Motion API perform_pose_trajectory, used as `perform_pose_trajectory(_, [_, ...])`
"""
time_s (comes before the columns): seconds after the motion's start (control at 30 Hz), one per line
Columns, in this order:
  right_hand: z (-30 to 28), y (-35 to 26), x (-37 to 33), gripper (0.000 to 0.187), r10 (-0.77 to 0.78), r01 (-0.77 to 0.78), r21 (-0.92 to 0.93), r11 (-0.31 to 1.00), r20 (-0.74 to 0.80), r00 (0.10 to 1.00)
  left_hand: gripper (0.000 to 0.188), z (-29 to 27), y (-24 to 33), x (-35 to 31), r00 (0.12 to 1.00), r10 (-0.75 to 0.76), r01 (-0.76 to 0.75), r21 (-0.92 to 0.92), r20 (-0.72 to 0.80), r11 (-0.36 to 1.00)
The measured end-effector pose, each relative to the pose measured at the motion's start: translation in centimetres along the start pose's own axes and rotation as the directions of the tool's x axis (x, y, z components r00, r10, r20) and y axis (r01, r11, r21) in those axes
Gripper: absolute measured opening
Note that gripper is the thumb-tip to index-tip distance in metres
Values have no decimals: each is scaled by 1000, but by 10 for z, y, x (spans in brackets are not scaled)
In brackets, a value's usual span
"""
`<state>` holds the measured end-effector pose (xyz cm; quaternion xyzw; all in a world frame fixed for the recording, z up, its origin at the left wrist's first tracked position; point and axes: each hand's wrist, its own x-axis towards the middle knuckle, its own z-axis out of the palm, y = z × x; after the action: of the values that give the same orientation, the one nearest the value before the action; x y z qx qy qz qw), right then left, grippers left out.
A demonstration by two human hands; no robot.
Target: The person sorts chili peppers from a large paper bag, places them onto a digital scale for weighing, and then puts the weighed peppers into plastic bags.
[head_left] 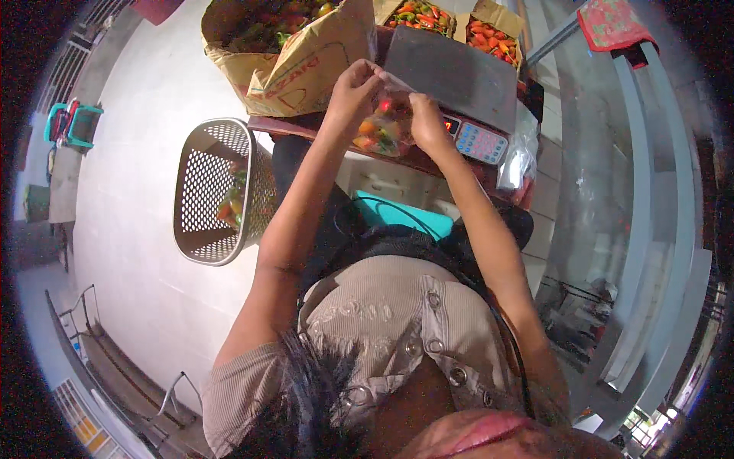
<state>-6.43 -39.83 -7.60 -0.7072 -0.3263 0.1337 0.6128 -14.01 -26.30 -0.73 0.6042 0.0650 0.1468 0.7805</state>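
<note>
A small clear plastic bag (380,131) with red, orange and green chili peppers hangs between my hands over the table's near edge. My left hand (358,90) pinches its upper left edge, fingers closed. On the other side my right hand (430,126) grips the bag's upper right edge, thumb up. Just beyond the hands stands a digital scale with a dark flat pan (451,76) and a keypad (480,144); nothing lies on the visible pan. A large brown paper sack (306,76) of peppers stands open to the left of the scale.
Two smaller open paper bags of red and orange peppers (419,17) (492,42) stand behind the scale. Clear plastic bags (518,157) lie at its right. A white perforated basket (247,180) holding some peppers is on the floor at left. A teal object (405,216) sits below the table.
</note>
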Motion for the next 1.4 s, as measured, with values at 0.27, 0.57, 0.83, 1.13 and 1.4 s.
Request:
perform_pose_trajectory(0.27, [2, -10, -3, 19, 218, -267, 54, 962, 435, 874, 10, 8, 13, -10, 1000, 2, -1, 3, -20, 1000])
perform_pose_trajectory(0.57, [22, 29, 24, 20, -110, 132, -155, 979, 140, 984, 12, 5, 6, -2, 1000, -29, 29, 15, 8, 999])
perform_pose_trajectory(0.83, [-38, -110, 22, 26, -321, 432, -398, 809, 317, 892, 11, -35, 33, 14, 997, 71, -75, 176, 26, 981])
perform_pose_trajectory(1.13, [-62, -172, 29, 24, -410, 456, -286, 843, 207, 888, 38, 25, 87, -27, 908, 38, -232, 427, 416, 874])
perform_pose_trajectory(1.4, [-60, -109, -51, 42, -118, 225, -249, 942, 383, 916, 43, 76, 93, -31, 977, 90, -160, 388, 193, 908])
